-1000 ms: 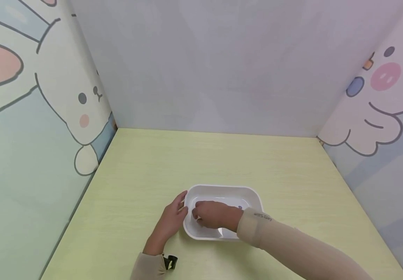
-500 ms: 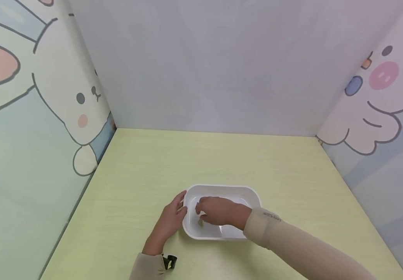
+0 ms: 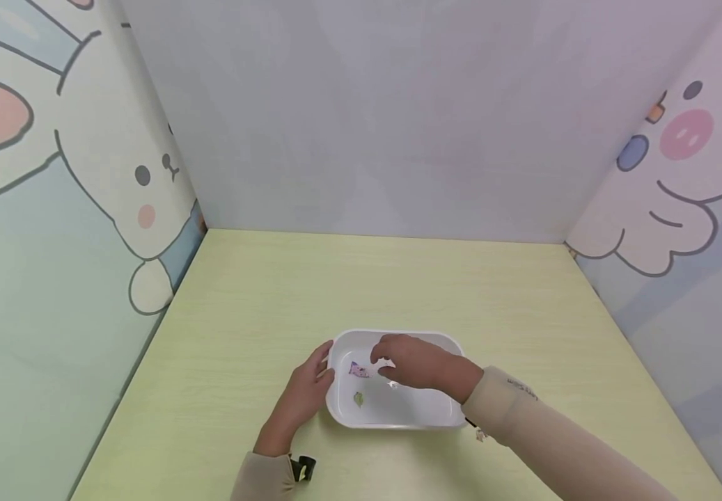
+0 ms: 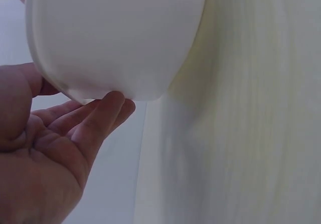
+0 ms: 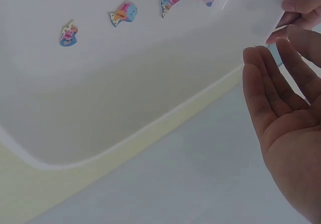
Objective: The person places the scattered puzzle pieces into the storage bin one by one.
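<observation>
My left hand holds the left end of a white tray. In the left wrist view its fingers press the tray's outer wall, with the thumb at the rim. My right hand hovers over the tray, fingers gently bent and apart, and the right wrist view shows nothing in its palm. On the tray floor lie a pink piece with a blue corner and a green piece. The right wrist view shows several small flat printed pieces, among them an orange-and-blue one.
The tray stands on a pale yellow-green table. Below the tray's right end, beside the right sleeve, a small patterned bit shows. A plain grey wall rises behind, with cartoon-printed walls at both sides.
My right hand has lifted and moved right from the tray's left part, its fingers loosening. The green and pink pieces there have come into view. My left hand stays at the tray's end.
</observation>
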Demonstrator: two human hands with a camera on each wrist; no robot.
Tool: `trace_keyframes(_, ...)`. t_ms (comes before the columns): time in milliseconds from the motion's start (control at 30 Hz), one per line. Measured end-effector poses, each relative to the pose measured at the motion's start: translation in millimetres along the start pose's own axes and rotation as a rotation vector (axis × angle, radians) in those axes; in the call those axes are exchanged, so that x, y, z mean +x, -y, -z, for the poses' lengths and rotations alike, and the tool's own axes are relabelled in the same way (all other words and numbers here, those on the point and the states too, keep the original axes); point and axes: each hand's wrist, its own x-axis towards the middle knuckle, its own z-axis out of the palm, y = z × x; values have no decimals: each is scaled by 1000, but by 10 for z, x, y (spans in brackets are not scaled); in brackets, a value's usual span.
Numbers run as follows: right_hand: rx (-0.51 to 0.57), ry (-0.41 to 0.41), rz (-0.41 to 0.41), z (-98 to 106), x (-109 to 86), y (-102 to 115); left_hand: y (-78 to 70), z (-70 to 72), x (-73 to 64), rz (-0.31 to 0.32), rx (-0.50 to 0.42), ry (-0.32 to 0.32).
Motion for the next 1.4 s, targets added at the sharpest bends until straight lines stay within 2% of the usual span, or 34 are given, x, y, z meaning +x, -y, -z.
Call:
trace_keyframes(300, 55, -82, -87, 139, -208, -164, -32, 12, -4, 10, 17, -5)
trace_keyframes(667, 101, -205, -146, 227, -479, -349, -43, 15, -18, 16, 18, -1)
trace_keyframes(867, 147, -267, -250, 292, -649, -419, -36, 1, -15, 13, 8, 4)
trace_keyframes(1200, 152, -335, -341, 336, -933, -594, -21, -5, -21, 15, 15, 3)
trace_keyframes(1400, 143, -374, -361, 317, -1067, -674, -30, -2, -27, 10, 16, 1)
